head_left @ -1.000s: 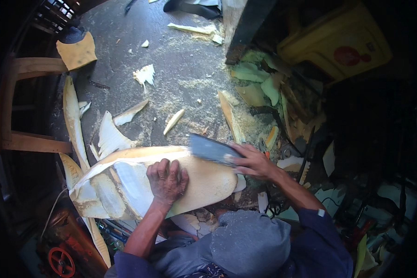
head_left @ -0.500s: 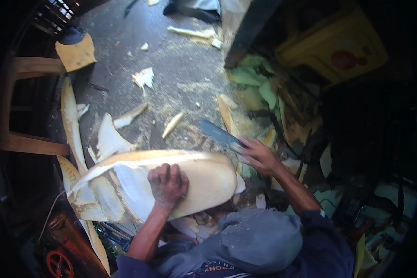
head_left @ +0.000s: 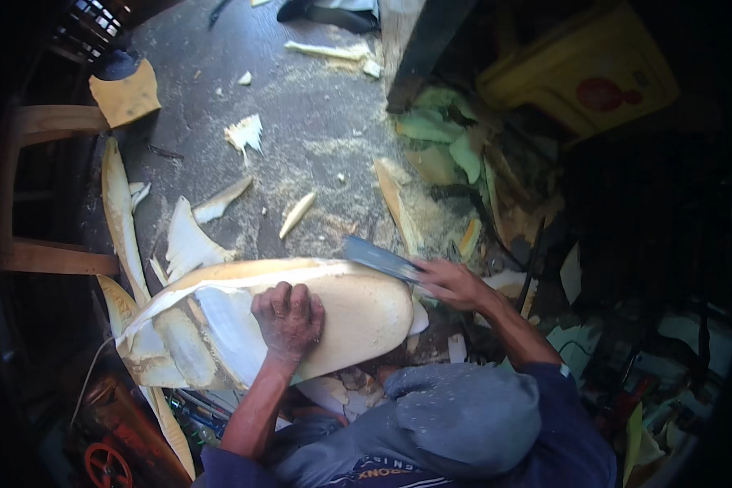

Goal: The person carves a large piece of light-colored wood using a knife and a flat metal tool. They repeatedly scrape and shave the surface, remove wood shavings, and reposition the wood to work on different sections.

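My left hand (head_left: 289, 324) presses on a large cream foam piece (head_left: 358, 317) with curled fingers, just below the piece's raised upper edge. White, torn-looking layers (head_left: 228, 325) cover its left part. My right hand (head_left: 447, 285) grips a long, flat dark-grey tool (head_left: 378, 259), slightly blurred, over the foam's upper right edge; whether the tool touches the foam I cannot tell. Cream offcuts (head_left: 191, 236) lie just beyond the foam piece.
A dark work surface (head_left: 252, 81) carries sawdust, scraps and a yellow foam block (head_left: 126, 93). A wooden frame (head_left: 57, 256) stands left, a post (head_left: 423, 49) and yellow plastic container (head_left: 529, 98) upper right. A rusty red machine (head_left: 106, 423) is at lower left.
My right hand and tool lifted up off the foam edge half a second ago and are now lower, back near that edge. My left hand stays on the foam.
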The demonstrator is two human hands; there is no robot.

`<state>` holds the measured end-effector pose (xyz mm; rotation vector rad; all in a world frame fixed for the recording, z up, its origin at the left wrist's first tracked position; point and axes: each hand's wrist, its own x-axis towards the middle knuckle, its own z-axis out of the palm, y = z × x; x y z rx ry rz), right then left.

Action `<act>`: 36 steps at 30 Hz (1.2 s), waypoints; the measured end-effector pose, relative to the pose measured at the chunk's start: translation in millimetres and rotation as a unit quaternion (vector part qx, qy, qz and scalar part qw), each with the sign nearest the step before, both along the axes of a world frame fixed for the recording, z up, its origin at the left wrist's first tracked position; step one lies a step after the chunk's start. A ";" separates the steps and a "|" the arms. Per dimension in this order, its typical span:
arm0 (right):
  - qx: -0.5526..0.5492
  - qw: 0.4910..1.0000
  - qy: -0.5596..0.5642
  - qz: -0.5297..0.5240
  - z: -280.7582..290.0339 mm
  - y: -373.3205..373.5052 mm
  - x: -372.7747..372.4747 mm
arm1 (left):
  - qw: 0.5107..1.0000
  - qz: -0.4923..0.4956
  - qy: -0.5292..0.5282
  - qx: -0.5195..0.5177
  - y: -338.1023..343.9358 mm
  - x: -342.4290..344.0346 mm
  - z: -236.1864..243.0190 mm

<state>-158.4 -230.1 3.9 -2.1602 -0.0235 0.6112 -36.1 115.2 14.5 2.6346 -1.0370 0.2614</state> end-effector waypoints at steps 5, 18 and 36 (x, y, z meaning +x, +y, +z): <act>0.017 0.999 -0.011 -0.029 7.2 1.3 19.4 | 0.999 -0.014 -0.013 -0.032 -0.4 3.0 -5.1; 0.099 0.986 0.020 -0.130 4.2 10.3 -21.9 | 1.000 -0.008 0.016 0.003 -0.4 2.2 3.2; -0.144 0.877 -0.026 -0.457 34.0 20.3 -132.2 | 0.906 -0.353 0.223 -0.069 -138.5 -39.5 40.1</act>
